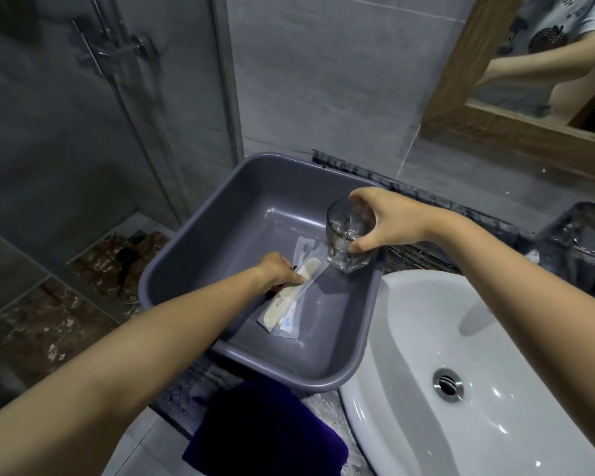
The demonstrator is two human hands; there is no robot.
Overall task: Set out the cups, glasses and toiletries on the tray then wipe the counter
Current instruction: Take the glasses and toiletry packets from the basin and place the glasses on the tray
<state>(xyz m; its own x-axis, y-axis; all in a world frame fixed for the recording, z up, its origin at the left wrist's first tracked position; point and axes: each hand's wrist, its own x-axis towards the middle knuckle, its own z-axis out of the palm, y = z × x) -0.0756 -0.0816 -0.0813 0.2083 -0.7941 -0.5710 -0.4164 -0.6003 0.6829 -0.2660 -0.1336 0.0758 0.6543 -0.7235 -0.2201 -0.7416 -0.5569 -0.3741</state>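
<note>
A deep grey plastic tray (200,242) sits on the dark counter, left of the sink. Inside it lie wrapped toiletries: a cream comb in clear wrap (291,302), a packaged toothbrush (291,321) and another clear packet (304,247). My left hand (279,271) reaches into the tray and pinches the comb packet at its upper end. My right hand (380,223) grips a clear drinking glass (346,240) by its rim and side, holding it over the tray's right edge. A second clear glass (576,230) stands at the far right on the counter.
A white basin (495,355) with a chrome drain (448,384) fills the lower right. A dark purple cloth (265,431) hangs over the wet counter's front edge. A glass shower screen (100,115) stands left, and a wood-framed mirror (512,125) hangs at upper right.
</note>
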